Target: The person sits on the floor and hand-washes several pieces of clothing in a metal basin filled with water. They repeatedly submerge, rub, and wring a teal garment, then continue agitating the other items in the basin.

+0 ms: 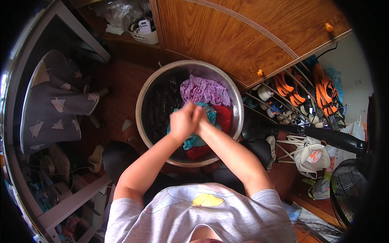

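Note:
A round metal basin (140, 121) stands on the floor between my knees. Over its middle my left hand (183, 122) and my right hand (201, 118) are pressed together, both closed on a wet teal cloth (194, 142) that bulges out around them. The part of the cloth inside my fists is hidden. A purple patterned cloth (205, 90) lies bunched at the far side of the basin. Red fabric (224, 117) shows on the right, partly under the teal cloth. Dark, shiny wet fabric (158, 104) fills the left side.
Wooden cabinet doors (209, 33) rise just behind the basin. To the right are a shoe rack (285, 106), a folding stool (291, 141) with bags and a black fan (346, 191). A fabric-covered chair (57, 106) and a slipper (96, 158) are on the left.

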A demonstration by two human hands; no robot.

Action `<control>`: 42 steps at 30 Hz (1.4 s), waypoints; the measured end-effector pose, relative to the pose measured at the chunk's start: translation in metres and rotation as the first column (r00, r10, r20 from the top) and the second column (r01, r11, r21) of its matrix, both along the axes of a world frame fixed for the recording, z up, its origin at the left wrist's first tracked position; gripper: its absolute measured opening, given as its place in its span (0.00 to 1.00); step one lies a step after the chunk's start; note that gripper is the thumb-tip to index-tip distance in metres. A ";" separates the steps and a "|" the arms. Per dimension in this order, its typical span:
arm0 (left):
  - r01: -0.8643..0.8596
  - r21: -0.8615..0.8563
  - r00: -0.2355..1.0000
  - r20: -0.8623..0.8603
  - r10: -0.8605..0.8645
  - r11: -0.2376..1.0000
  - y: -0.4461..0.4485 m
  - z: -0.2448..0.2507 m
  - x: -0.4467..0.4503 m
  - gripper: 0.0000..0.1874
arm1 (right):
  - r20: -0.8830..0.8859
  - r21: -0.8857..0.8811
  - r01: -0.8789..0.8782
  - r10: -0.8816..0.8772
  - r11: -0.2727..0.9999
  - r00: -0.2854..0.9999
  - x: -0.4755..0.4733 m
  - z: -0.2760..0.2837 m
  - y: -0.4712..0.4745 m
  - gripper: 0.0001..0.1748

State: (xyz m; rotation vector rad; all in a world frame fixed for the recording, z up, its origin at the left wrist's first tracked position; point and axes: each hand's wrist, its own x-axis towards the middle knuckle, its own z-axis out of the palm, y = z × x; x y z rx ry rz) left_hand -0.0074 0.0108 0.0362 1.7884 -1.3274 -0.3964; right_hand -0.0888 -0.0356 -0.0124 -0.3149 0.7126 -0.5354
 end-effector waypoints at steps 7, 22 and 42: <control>-0.007 0.028 0.999 0.050 0.006 1.000 -0.005 0.003 0.002 0.14 | -0.126 0.034 -0.101 0.104 0.994 0.987 0.003 0.017 -0.005 0.16; 0.107 0.250 0.941 -0.337 -0.018 0.962 0.001 -0.005 0.055 0.13 | -0.922 -0.388 -0.921 0.032 -0.031 0.387 -0.045 0.051 -0.047 0.20; -0.189 0.271 0.929 0.361 0.082 0.944 0.003 -0.053 0.017 0.07 | -0.845 -0.534 -0.791 -0.223 0.297 0.486 -0.013 -0.019 -0.030 0.23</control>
